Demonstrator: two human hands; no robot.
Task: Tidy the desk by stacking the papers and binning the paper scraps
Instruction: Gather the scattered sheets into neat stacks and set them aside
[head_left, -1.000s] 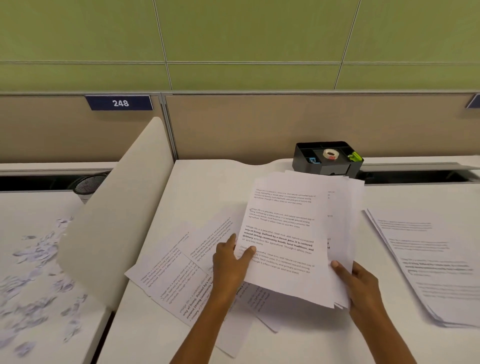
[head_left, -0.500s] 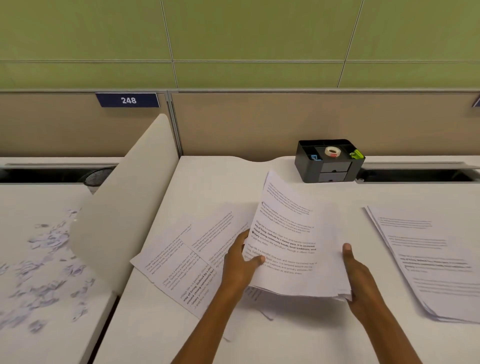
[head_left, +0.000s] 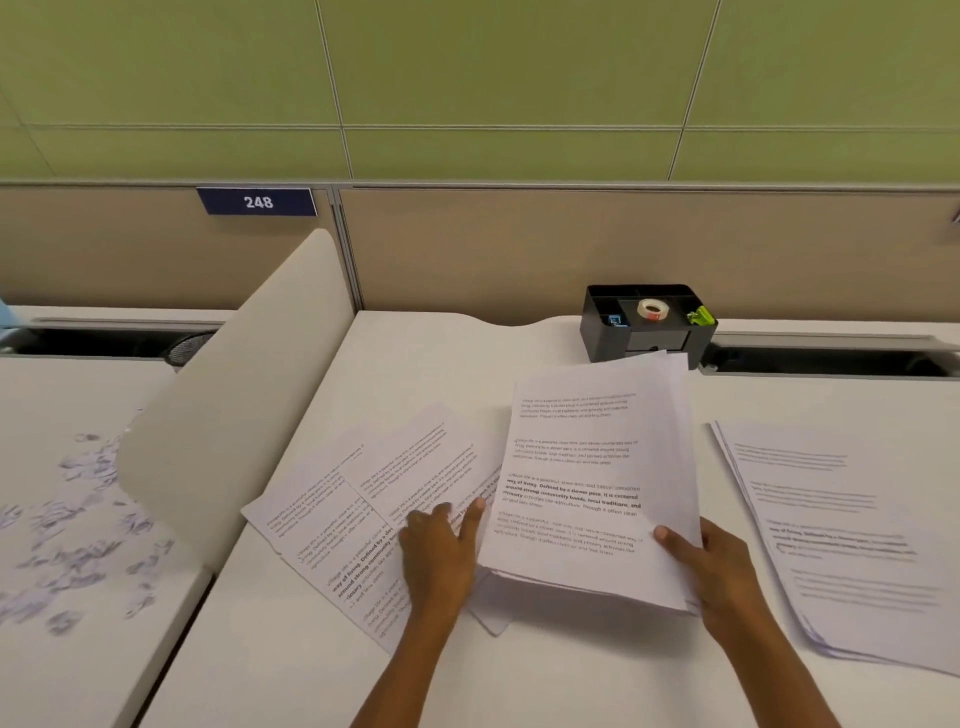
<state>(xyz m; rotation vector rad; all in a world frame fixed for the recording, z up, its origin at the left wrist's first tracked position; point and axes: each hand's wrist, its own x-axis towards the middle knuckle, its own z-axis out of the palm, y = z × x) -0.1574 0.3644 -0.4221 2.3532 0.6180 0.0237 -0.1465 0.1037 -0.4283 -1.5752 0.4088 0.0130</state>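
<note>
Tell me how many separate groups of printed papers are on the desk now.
3: held bundle in the right hand, loose sheets under the left hand, right stack. Sheets beneath may be hidden.

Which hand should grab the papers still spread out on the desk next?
Probably the left hand: its fingers already lie on the spread sheets. The right hand is busy holding the gathered bundle.

1. A black desk organiser (head_left: 644, 332) stands at the back of the white desk (head_left: 519, 675), against a beige partition (head_left: 571, 244).
2. A roll of tape (head_left: 653, 309) lies on top of the organiser, with a green clip (head_left: 701, 315) in the compartment to its right.
3. A navy plate reading "248" (head_left: 257, 201) is fixed to the partition.
4. A cream curved divider (head_left: 244, 395) rises at the desk's left edge.
5. Green wall panels (head_left: 467, 88) fill the top.
</note>
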